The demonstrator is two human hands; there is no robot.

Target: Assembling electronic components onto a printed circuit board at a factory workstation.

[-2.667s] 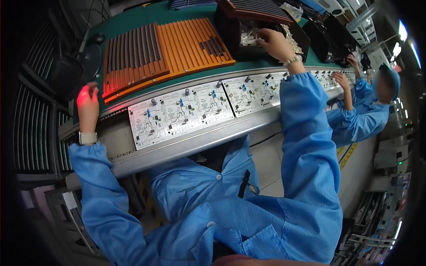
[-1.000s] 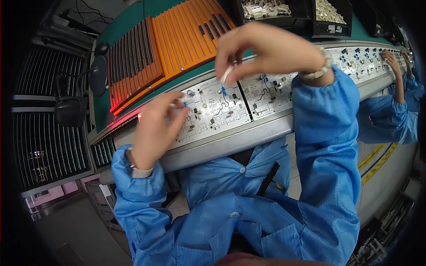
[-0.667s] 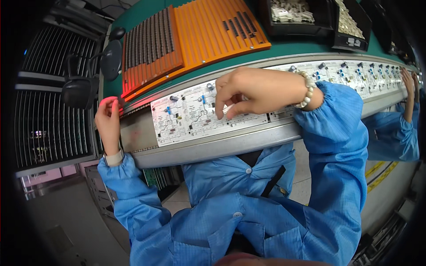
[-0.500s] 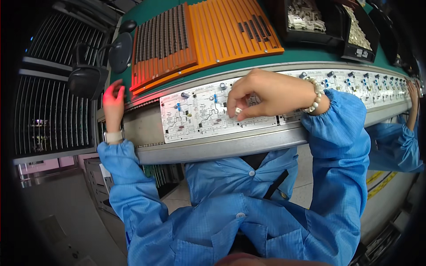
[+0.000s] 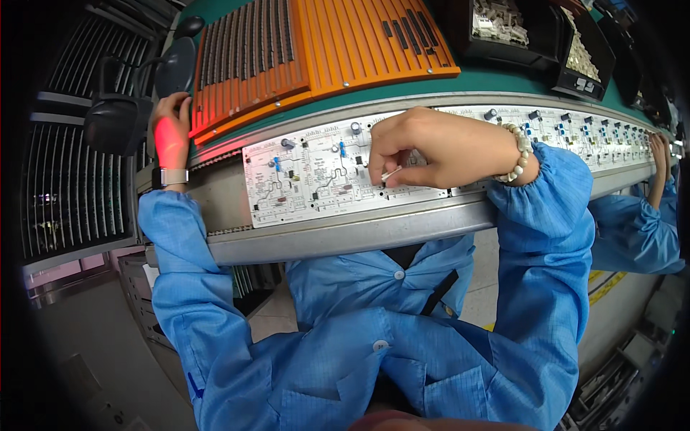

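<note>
Fingers and thumb of my right hand (image 5: 420, 147) pinch a small white connector (image 5: 390, 174). It is just above a long white circuit board (image 5: 264, 195), which carries blue parts and dark capacitors. My hand hides part of that board. At the left, my left hand (image 5: 171, 136) is beside the near left corner of an orange slotted tray (image 5: 338, 43), its thumb and fingers apart, with nothing visible in it. Red light falls on its back. Whether its fingertips touch the tray I cannot tell.
The boards lie along a metal rail (image 5: 345, 243). Black bins (image 5: 514, 54) of small white parts stand at the back right. Black strips fill slots of the raised orange tray section (image 5: 244, 50). A co-worker's hand (image 5: 660, 154) is over the boards at far right.
My left hand has moved up and left, to the tray's edge. My right hand stays over the board with the connector still pinched, now slightly tilted. The whole view has shifted slightly.
</note>
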